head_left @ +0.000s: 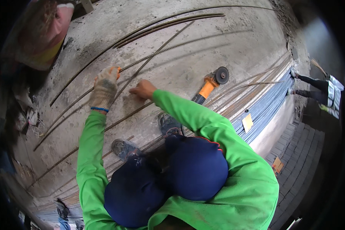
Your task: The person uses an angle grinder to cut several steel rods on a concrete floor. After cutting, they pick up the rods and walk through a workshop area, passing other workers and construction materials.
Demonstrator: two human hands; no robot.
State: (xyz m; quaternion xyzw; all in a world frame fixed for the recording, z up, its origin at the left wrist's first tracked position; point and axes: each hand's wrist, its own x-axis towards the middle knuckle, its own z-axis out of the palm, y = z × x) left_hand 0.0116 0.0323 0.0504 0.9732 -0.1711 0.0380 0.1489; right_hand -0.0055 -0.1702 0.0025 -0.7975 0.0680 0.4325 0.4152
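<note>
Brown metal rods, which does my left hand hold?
The ribbed brown metal rod held by the left hand in its pale, orange-fingered glove; other rods lie outside that grip.

Long ribbed grey metal rod [165, 50] — gently bowed, held slantwise over concrete floor [176, 76] — right end raised.

Bright green sleeves [188, 109] and navy trousers [197, 168] against mottled grey concrete [234, 50].
The gloved left hand [104, 89] shows off-white, orange at its tip, with a blue cuff band [99, 110]; the ribbed rod [138, 61] is dull brown-grey, the grinder [206, 90] orange and black, the bundled rods [266, 107] slate blue, the card [247, 122] pale yellow, the brick-patterned paving [295, 153] grey.
</note>
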